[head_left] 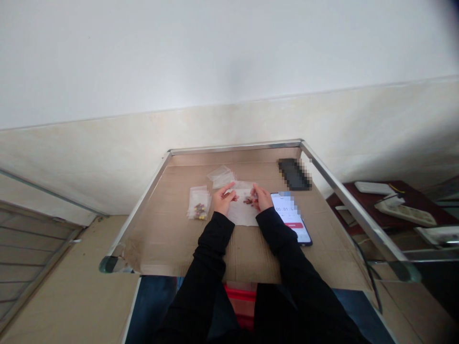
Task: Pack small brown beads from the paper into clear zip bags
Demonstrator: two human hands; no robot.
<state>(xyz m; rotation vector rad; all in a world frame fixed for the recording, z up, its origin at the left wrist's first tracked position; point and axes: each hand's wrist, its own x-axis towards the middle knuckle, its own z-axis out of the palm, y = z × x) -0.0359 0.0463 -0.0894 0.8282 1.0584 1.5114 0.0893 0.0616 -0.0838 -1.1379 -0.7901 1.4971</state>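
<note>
My left hand (224, 199) is over the left side of a white sheet (238, 217), its fingers and thumb apart with nothing visible between them. At the sheet's right side, my right hand (262, 198) has its fingers curled together in a pinch; what they hold, if anything, is too small to make out. Right beside those fingertips, a small heap of dark red and yellowish capsule-like pieces (247, 200) lies on the sheet. Left of my left hand lie small clear zip bags (199, 196) with similar coloured pieces in the bottom. Farther back is a pile of clear plastic bags (220, 177).
A phone (303, 233) showing a timer lies by my right forearm, and a dark, pixelated object (296, 174) lies behind it. A metal frame (234, 146) edges the cardboard-covered table (161, 239). A power strip (407, 211) sits on a dark red surface to the right.
</note>
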